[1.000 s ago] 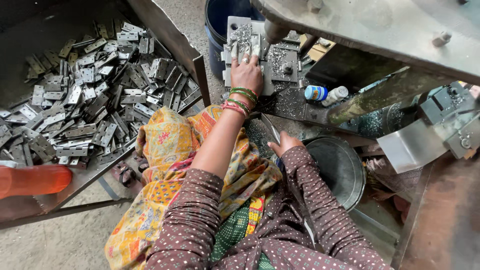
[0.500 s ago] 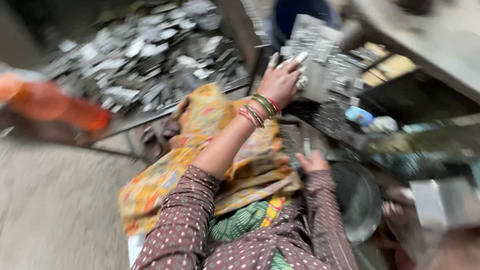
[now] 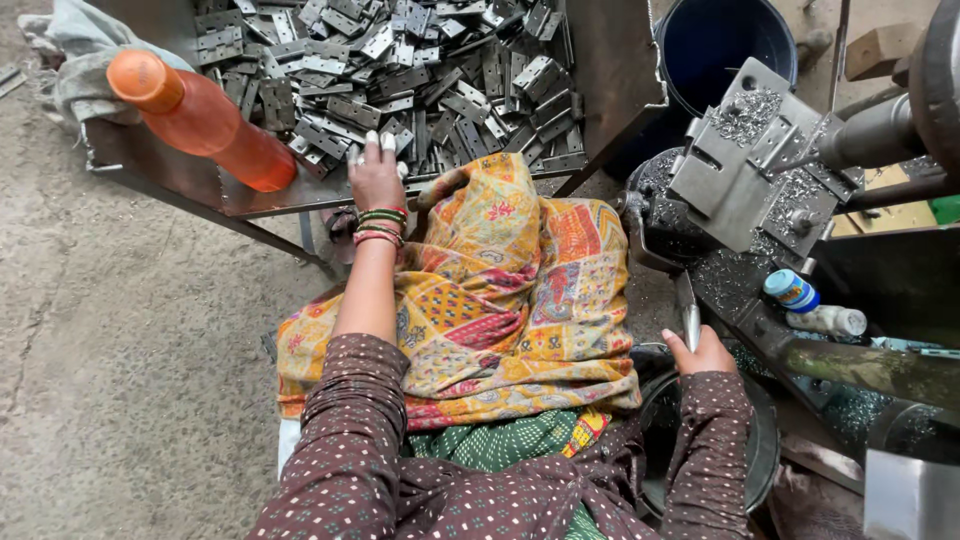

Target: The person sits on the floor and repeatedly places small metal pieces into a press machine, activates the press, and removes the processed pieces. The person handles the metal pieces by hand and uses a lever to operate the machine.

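Note:
My left hand (image 3: pixel 377 172), with red and green bangles at the wrist, reaches into a metal tray (image 3: pixel 610 70) and rests on the pile of grey metal hinges (image 3: pixel 420 70) at its near edge. Whether its fingers hold a hinge is hidden. My right hand (image 3: pixel 700 352) is closed around a narrow metal lever (image 3: pixel 689 310) low beside the machine. A patterned orange and yellow cloth (image 3: pixel 500 290) covers my lap between both arms.
An orange plastic bottle (image 3: pixel 205 120) lies on the tray's left corner. A metal jig (image 3: pixel 750 165) strewn with shavings stands at the right, with a blue bucket (image 3: pixel 725 45) behind it and a small white bottle with a blue cap (image 3: pixel 810 305) near it. Below my right hand is a dark round pan (image 3: pixel 765 450).
My left hand has left the jig on the right and swung left to the hinge pile. My right hand stays on the lever. The view has turned left.

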